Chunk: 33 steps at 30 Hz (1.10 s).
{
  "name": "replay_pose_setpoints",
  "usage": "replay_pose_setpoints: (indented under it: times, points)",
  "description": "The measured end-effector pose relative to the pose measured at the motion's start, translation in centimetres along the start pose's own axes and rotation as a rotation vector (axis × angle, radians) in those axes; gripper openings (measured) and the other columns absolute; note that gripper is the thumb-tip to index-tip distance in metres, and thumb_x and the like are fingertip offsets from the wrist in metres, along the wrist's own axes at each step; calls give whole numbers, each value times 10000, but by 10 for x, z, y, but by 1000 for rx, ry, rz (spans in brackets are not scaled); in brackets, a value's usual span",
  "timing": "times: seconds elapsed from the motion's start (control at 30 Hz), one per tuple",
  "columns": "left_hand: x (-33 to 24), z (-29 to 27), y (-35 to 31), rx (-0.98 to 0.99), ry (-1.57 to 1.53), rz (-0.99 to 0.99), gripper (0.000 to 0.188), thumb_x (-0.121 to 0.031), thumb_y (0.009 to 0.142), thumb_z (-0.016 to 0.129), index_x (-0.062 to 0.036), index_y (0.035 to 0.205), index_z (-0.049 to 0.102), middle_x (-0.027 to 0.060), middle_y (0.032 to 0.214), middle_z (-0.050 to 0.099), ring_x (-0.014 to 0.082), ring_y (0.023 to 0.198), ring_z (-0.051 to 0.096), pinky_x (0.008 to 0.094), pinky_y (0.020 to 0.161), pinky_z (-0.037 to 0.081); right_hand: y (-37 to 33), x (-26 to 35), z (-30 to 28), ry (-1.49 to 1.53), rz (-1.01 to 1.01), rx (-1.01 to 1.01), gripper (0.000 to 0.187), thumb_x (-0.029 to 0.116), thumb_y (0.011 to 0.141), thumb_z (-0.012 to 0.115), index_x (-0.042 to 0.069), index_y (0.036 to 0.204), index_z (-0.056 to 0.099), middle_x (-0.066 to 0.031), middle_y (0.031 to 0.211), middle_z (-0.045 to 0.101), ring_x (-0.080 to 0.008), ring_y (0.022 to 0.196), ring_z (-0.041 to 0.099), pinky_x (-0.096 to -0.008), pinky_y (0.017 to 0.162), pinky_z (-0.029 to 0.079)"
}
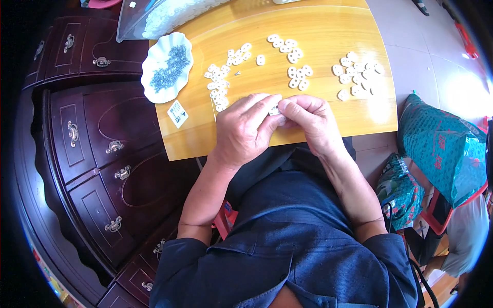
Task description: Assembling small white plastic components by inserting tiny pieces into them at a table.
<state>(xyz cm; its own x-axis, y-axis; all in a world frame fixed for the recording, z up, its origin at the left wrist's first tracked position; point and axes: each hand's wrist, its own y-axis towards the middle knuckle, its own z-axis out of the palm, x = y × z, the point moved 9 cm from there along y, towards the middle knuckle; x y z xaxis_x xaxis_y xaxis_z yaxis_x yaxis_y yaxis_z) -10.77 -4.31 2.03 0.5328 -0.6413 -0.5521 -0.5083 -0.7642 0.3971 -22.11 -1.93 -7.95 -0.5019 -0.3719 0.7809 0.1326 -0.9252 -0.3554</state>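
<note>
My left hand (242,129) and my right hand (312,119) meet over the near part of the yellow wooden table (195,138). Their thumbs and fingers pinch a small white plastic piece with dark holes (274,110) between them; fingers cover most of it. Beyond my hands lie loose groups of similar white oval two-holed pieces (299,73), with more clustered beyond my left hand and a pile of rounded white pieces (359,76) to the right. A tiny metal part (238,73) rests alone near the left cluster. Small dark metal parts (171,68) fill a white scalloped dish (149,86).
A clear bin (134,25) of white pieces stands at the far left. A printed card (177,114) lies below the dish. Dark wooden drawers (82,128) flank the table's left. Teal bags (436,143) stand at right, with another person's sleeve (467,241) behind them.
</note>
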Motion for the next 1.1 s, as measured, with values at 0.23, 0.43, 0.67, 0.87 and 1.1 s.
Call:
replay_pose_setpoints:
  times: [0.23, 0.43, 0.67, 0.87, 1.1]
  points:
    - [-1, -1, -2, -34, -27, 27, 265, -116, 825, 790, -12, 1055, 709, 109, 943, 725, 291, 820, 717, 370, 694, 576, -3, 5, 1, -56, -47, -20, 207, 190, 973, 690, 0, 928, 759, -18, 783, 707, -65, 722, 609, -228, 695, 493]
    - [8, 1, -2, -5, -131, -62, 319, -71, 807, 811, -16, 1103, 705, 118, 963, 723, 275, 804, 718, 356, 682, 575, -3, 10, 2, -76, -89, -15, 222, 195, 991, 671, -7, 949, 752, -7, 789, 702, -65, 735, 614, -218, 696, 490]
    - [22, -16, -10, -38, -183, -185, 358, -49, 786, 837, -10, 1117, 706, 120, 982, 715, 195, 724, 698, 303, 648, 559, -7, 31, -9, -446, -234, -131, 224, 195, 998, 653, -10, 958, 733, -13, 734, 683, -53, 684, 589, -236, 624, 480]
    - [81, -55, -40, -200, -107, -318, 125, 44, 858, 724, 5, 977, 722, 89, 861, 694, 132, 638, 642, 254, 571, 494, -15, 86, -15, -1091, -350, -278, 198, 175, 929, 681, -5, 852, 715, -181, 668, 648, -289, 566, 646, -366, 564, 495]
    - [101, -60, -60, -120, 42, -376, 58, 7, 865, 706, -17, 918, 704, 90, 799, 654, 203, 609, 615, 319, 565, 478, -13, 95, -33, -1316, -360, -392, 191, 172, 925, 688, 0, 841, 699, -181, 668, 659, -317, 593, 664, -391, 597, 512]
